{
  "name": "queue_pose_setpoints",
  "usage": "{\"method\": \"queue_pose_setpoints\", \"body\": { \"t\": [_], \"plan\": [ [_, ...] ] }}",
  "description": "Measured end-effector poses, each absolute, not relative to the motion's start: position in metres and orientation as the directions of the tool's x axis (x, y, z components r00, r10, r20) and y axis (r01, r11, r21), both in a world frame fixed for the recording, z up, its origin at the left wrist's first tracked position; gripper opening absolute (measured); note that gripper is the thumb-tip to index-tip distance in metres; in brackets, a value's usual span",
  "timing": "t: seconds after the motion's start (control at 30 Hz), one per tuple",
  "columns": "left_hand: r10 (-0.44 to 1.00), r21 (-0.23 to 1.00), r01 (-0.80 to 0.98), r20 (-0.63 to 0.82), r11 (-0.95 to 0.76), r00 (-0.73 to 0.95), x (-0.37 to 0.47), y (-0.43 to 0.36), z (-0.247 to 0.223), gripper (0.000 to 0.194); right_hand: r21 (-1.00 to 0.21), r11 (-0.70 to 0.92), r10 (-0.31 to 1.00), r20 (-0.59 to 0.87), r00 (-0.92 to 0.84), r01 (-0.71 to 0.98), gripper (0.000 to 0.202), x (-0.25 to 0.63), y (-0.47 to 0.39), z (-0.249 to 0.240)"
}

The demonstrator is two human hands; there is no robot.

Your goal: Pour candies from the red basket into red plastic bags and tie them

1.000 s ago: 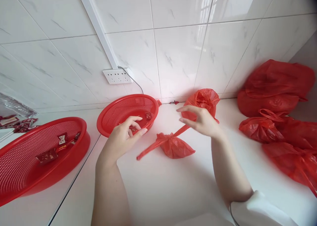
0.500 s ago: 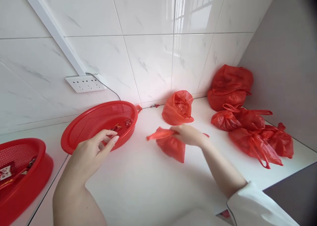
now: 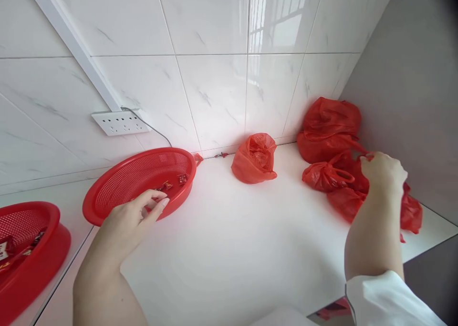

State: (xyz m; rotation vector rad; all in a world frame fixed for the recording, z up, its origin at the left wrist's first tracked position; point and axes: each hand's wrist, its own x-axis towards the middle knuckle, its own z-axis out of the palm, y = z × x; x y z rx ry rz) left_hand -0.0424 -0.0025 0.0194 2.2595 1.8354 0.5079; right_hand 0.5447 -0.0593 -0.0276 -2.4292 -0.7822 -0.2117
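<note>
At the right, my right hand [image 3: 384,173] is closed on the red plastic bag [image 3: 363,149], whose top shows by the fingers. Most of that bag is hidden behind the hand and forearm, among other red bags. My left hand [image 3: 138,216] hovers at the near rim of a red perforated basket [image 3: 107,176], fingers curved and apart, with nothing in them. Small wrapped packets [image 3: 166,186] lie inside this basket. By the wall stands a red plastic bag with its mouth open [image 3: 254,159].
Tied red bags [image 3: 324,176] crowd the right end of the white counter [image 3: 229,254], with a larger red bag [image 3: 329,126] in the corner. A second red basket [image 3: 39,254] holds wrapped packets at the left. A power strip [image 3: 121,122] sits on the tiled wall.
My right hand has carried the red bag from the middle of the counter to the pile at the right. My left hand has stayed nearly in place.
</note>
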Motion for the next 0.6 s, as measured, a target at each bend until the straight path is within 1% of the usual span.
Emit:
{"method": "queue_pose_setpoints", "body": {
  "t": [0.03, 0.1, 0.17, 0.2, 0.23, 0.27, 0.3, 0.33, 0.4, 0.43, 0.5, 0.57, 0.6],
  "plan": [
    [0.973, 0.364, 0.905, 0.142, -0.220, 0.179, -0.042, -0.002, 0.019, 0.027, -0.480, -0.651, 0.503, 0.310, 0.807, 0.589, 0.031, 0.534, -0.052, -0.028],
    [0.972, 0.385, 0.894, 0.141, -0.228, 0.188, -0.040, -0.002, 0.018, 0.029, -0.509, -0.503, 0.606, 0.367, 0.705, 0.698, 0.030, 0.501, -0.033, -0.029],
    [0.971, 0.396, 0.887, 0.139, -0.236, 0.195, -0.039, -0.002, 0.017, 0.030, -0.551, -0.226, 0.724, 0.457, 0.517, 0.804, 0.027, 0.461, -0.006, -0.031],
    [0.971, 0.399, 0.886, 0.133, -0.236, 0.198, -0.038, -0.003, 0.016, 0.030, -0.565, -0.119, 0.793, 0.441, 0.421, 0.816, 0.026, 0.442, 0.010, -0.035],
    [0.972, 0.402, 0.885, 0.124, -0.235, 0.201, -0.037, -0.003, 0.016, 0.030, -0.581, -0.051, 0.857, 0.392, 0.334, 0.812, 0.026, 0.424, 0.026, -0.039],
    [0.972, 0.406, 0.883, 0.117, -0.234, 0.204, -0.037, -0.004, 0.016, 0.030, -0.597, -0.025, 0.910, 0.319, 0.266, 0.802, 0.027, 0.408, 0.042, -0.046],
    [0.972, 0.413, 0.880, 0.114, -0.236, 0.207, -0.036, -0.005, 0.016, 0.030, -0.612, -0.045, 0.940, 0.241, 0.240, 0.789, 0.031, 0.393, 0.057, -0.053],
    [0.971, 0.421, 0.875, 0.116, -0.241, 0.211, -0.035, -0.006, 0.016, 0.029, -0.621, -0.067, 0.950, 0.199, 0.240, 0.781, 0.037, 0.382, 0.071, -0.061],
    [0.968, 0.434, 0.865, 0.126, -0.250, 0.217, -0.034, -0.008, 0.017, 0.029, -0.633, -0.135, 0.950, 0.135, 0.281, 0.762, 0.048, 0.364, 0.094, -0.077],
    [0.967, 0.441, 0.861, 0.134, -0.254, 0.216, -0.035, -0.009, 0.017, 0.028, -0.639, -0.165, 0.945, 0.116, 0.306, 0.752, 0.049, 0.358, 0.102, -0.084],
    [0.967, 0.454, 0.854, 0.144, -0.254, 0.211, -0.036, -0.009, 0.018, 0.027, -0.651, -0.214, 0.932, 0.088, 0.352, 0.728, 0.039, 0.350, 0.112, -0.095],
    [0.968, 0.460, 0.852, 0.145, -0.248, 0.203, -0.038, -0.009, 0.018, 0.026, -0.673, -0.225, 0.910, 0.112, 0.399, 0.705, 0.028, 0.346, 0.116, -0.099],
    [0.969, 0.460, 0.854, 0.144, -0.244, 0.199, -0.039, -0.008, 0.018, 0.026, -0.688, -0.216, 0.897, 0.141, 0.420, 0.693, 0.029, 0.344, 0.115, -0.100]
  ]
}}
